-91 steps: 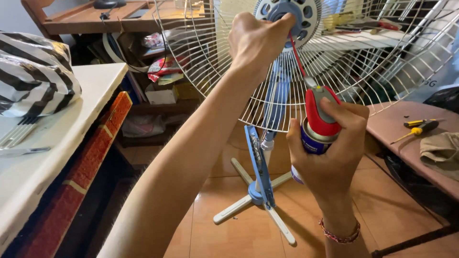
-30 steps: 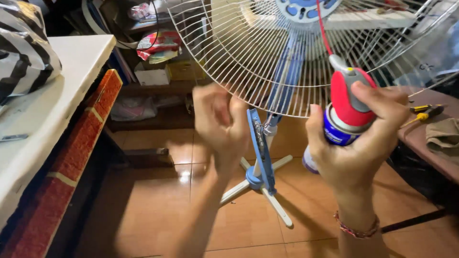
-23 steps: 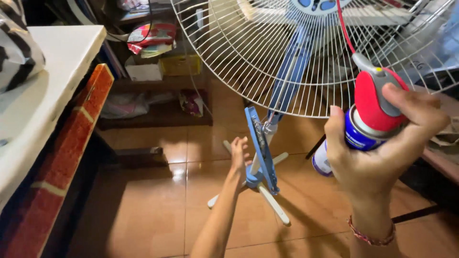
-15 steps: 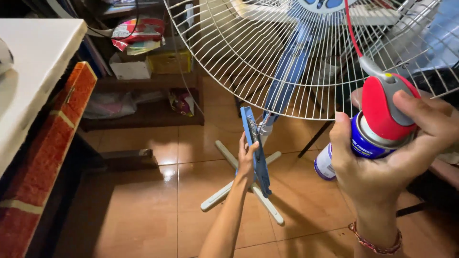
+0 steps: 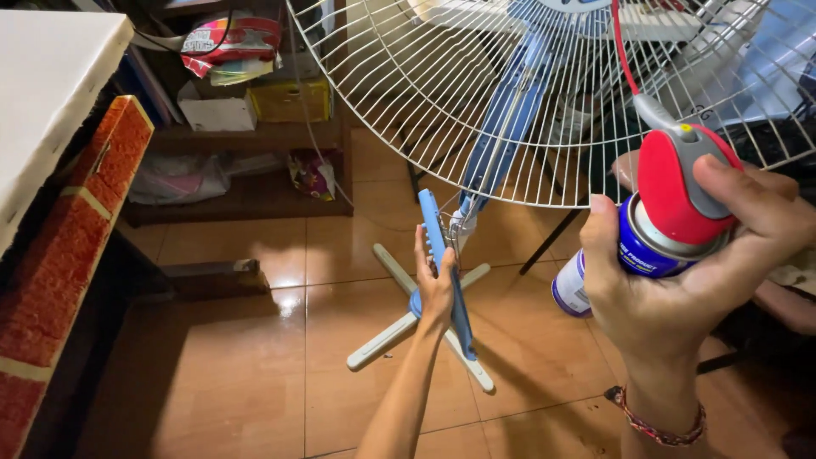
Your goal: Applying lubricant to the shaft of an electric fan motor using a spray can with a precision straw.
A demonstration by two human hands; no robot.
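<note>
Head view: a person stands over a pedestal fan on a glossy orange-brown tiled floor (image 5: 255,374).
Left hand: the left hand (image 5: 435,285) reaches down with the arm stretched out, fingers pressed together and wrapped about the upper part of the blue upright fan pole (image 5: 442,263).
Right hand: the right hand (image 5: 680,272) grips a blue spray can with a red cap (image 5: 663,212), fingers curled round the can, forefinger lying across the grey nozzle top; a beaded bracelet (image 5: 654,421) sits at the wrist.
Spray can: held upright, close to the camera, just beside the lower right rim of the round white wire fan guard (image 5: 476,110); a thin red straw (image 5: 623,51) rises from its nozzle across the wires.
Fan: the guard fills the top of the view; the pole drops to a white cross-shaped foot (image 5: 382,340) on the tiles.
Surroundings: a red brick-patterned ledge (image 5: 76,238) at left, a dark wooden shelf with bags and boxes (image 5: 246,85) behind.
</note>
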